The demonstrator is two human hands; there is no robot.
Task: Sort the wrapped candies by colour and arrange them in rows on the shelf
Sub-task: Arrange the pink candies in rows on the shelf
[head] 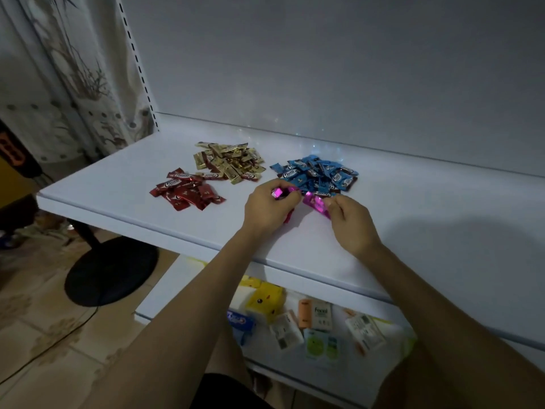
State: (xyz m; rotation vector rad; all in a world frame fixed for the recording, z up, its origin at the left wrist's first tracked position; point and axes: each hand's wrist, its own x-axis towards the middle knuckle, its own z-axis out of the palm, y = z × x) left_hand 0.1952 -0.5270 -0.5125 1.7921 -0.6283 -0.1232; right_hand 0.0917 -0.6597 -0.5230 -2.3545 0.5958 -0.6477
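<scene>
Step in hand, by judgement: collecting the pink group.

The flat white shelf board [118,184] carries three heaps of foil-wrapped candies. The blue heap [317,172] and gold heap [228,162] lie toward the rear edge, and the red heap [185,191] lies toward the left edge.

The left hand [267,209] and right hand [351,219], fingers curled, each pinch shiny pink wrapped candies [315,202] just in front of the blue heap.

The next move calls for spreading each heap into a row.

A patterned curtain [59,69] hangs to the left.

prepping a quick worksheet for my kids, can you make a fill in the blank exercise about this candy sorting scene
1. The left hand and the right hand each pinch candies wrapped in ____.
2. The leftmost pile on the shelf is ____.
3. The rightmost pile, just beyond the hands, is ____.
4. The middle pile is ____.

Missing words: pink, red, blue, gold.
</scene>
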